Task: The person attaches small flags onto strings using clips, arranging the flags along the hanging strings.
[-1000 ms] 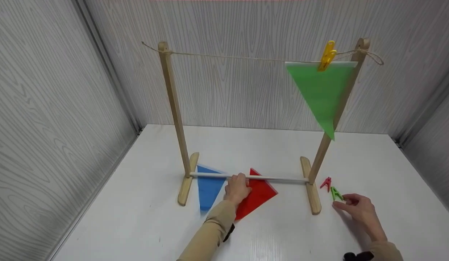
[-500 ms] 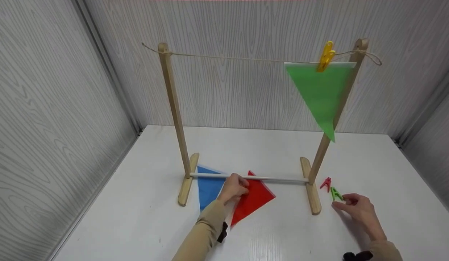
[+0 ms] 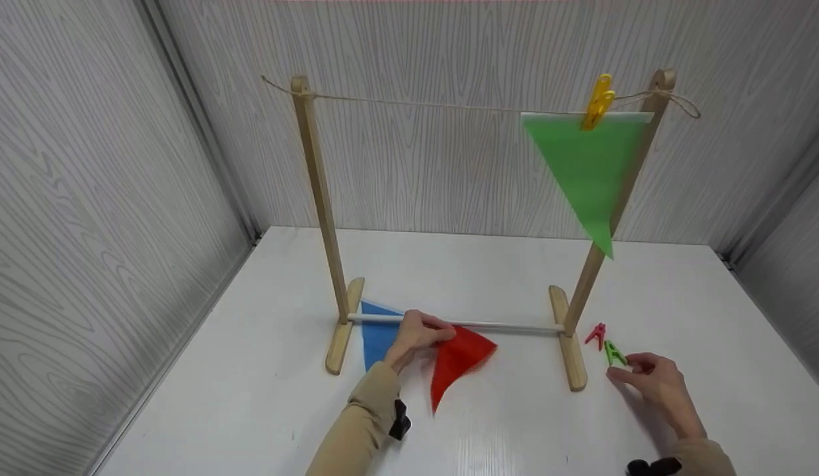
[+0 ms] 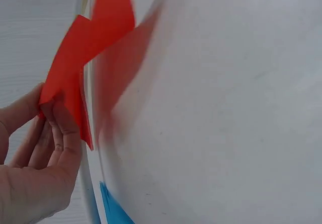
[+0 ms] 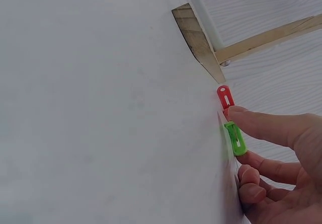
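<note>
My left hand (image 3: 417,336) pinches a red triangular flag (image 3: 463,354) at its upper left between thumb and fingers. In the left wrist view the red flag (image 4: 70,63) bends and partly lifts off the white surface. A blue triangular flag (image 3: 377,340) lies beneath the stand's white rod, partly hidden by the left hand. My right hand (image 3: 657,383) holds a small green clothespin (image 3: 615,354) at its two handle ends. In the right wrist view this green clothespin (image 5: 235,139) sits between thumb and forefinger. A red clothespin (image 3: 597,336) lies just beyond.
A wooden stand has a left post (image 3: 320,198), a right post (image 3: 586,284) and a low white rod (image 3: 508,326). Twine (image 3: 416,103) runs between the post tops. A green flag (image 3: 584,165) hangs from it at right under a yellow clothespin (image 3: 598,102).
The left hand has gripped the red flag and shifted slightly left; the flag now bends and its edge has come up. The right hand has stayed in place.
</note>
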Tool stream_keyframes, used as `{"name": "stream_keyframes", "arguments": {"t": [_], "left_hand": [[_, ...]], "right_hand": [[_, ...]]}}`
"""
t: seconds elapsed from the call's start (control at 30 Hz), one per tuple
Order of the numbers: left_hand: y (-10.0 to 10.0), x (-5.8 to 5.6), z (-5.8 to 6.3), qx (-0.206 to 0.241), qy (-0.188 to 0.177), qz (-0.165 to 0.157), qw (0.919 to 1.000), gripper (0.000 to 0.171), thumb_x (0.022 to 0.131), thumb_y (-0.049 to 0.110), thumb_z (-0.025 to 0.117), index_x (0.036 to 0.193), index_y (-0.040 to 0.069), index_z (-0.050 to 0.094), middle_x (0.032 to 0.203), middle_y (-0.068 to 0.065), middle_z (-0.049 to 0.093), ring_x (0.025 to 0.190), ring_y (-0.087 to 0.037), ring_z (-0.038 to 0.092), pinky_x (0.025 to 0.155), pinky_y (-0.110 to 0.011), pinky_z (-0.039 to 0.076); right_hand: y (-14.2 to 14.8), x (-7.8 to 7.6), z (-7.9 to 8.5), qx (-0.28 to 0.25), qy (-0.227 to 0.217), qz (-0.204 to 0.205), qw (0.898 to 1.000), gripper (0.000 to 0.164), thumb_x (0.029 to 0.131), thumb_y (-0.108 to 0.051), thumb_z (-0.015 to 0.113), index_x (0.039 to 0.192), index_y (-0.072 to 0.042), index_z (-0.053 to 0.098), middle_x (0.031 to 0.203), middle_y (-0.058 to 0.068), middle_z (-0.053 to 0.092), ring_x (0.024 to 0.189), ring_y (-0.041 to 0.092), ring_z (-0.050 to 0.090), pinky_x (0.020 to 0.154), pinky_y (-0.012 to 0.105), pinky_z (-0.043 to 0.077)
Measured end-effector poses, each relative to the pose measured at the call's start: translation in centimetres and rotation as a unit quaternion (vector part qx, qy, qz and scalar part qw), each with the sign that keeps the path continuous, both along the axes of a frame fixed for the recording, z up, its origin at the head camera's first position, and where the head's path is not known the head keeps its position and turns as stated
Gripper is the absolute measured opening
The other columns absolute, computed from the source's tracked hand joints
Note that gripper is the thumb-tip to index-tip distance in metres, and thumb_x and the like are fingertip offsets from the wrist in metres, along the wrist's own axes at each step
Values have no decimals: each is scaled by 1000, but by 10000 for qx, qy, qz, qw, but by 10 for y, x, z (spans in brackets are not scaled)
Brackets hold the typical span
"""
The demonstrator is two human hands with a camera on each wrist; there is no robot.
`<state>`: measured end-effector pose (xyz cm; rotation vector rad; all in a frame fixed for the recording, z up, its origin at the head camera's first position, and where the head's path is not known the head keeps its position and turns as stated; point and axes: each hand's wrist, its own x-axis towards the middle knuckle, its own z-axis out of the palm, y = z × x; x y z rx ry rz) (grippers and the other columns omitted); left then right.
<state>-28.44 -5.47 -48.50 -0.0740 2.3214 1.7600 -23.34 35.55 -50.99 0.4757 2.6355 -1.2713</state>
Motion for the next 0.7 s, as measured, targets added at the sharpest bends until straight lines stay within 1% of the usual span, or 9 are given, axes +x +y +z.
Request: {"name": "stream_keyframes", "arguments": {"t": [0.13, 0.27, 0.4, 0.53, 0.6, 0.7], "left_hand": [[0, 0, 0, 138, 252, 216, 9994, 28, 86, 18, 79, 107, 0, 74, 106, -15, 74, 95, -23, 67, 86, -34, 61], [0, -2, 0, 285, 514, 354, 9976, 26, 86, 19, 80, 105, 2, 76, 104, -13, 74, 96, -22, 65, 85, -33, 60], [0, -2, -1, 506, 755, 482, 9947, 26, 85, 19, 81, 104, 3, 76, 105, -13, 75, 97, -22, 65, 87, -32, 59], [1, -2, -2, 819, 829, 657, 9910, 31, 85, 20, 82, 110, 3, 72, 107, -13, 74, 97, -21, 66, 89, -31, 59], [2, -4, -3, 976, 899, 715, 9886, 36, 85, 19, 82, 113, 2, 69, 108, -15, 74, 95, -20, 66, 88, -31, 60], [2, -5, -3, 1088, 977, 765, 9863, 41, 86, 19, 81, 119, 2, 64, 108, -17, 73, 92, -20, 67, 88, -31, 60]], "right_hand": [[-1, 0, 1, 4, -3, -16, 10000, 79, 86, -41, 78, 138, 10, 47, 113, 17, 57, 100, 26, 50, 71, 27, 45], [-1, 0, 1, 41, 27, 9, 10000, 76, 86, -39, 78, 136, 10, 49, 107, 14, 57, 95, 24, 51, 69, 28, 45], [-1, 0, 1, 80, 65, 72, 9999, 75, 86, -37, 78, 135, 11, 50, 106, 14, 57, 93, 23, 51, 68, 27, 46], [-1, 0, 1, 161, 104, 168, 9997, 76, 86, -39, 77, 134, 13, 49, 105, 14, 57, 94, 24, 51, 68, 27, 46], [-2, 0, 2, 263, 127, 201, 9994, 77, 86, -42, 77, 133, 13, 50, 105, 15, 58, 94, 25, 51, 68, 27, 45], [-2, -2, 3, 402, 122, 193, 9989, 80, 86, -45, 77, 132, 14, 49, 106, 17, 58, 95, 26, 52, 69, 27, 44]]}}
